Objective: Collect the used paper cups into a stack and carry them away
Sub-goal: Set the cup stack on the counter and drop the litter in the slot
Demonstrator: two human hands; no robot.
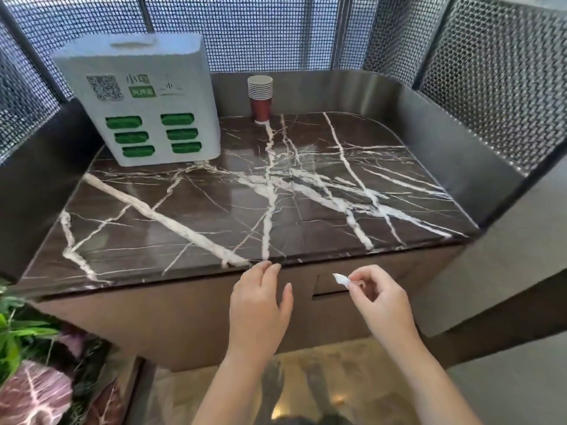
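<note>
Nearest, 6 o'clock: left hand [260, 299] flat, fingers straight, tips touching the front edge of the marble counter [306, 216]. Right hand [380, 299] at 5 o'clock, off the edge, pinching a small white scrap [341, 280]. Leafy plants [27, 348] at 8 o'clock. Veined stone runs open from the front edge back. White charging station [138, 99] at 10 o'clock: QR code, green characters too blurred to read, six green slots. Stack of paper cups [260, 98] at 12 o'clock, upright, close to the steel rim wall [445, 133] bounding back and sides.
</note>
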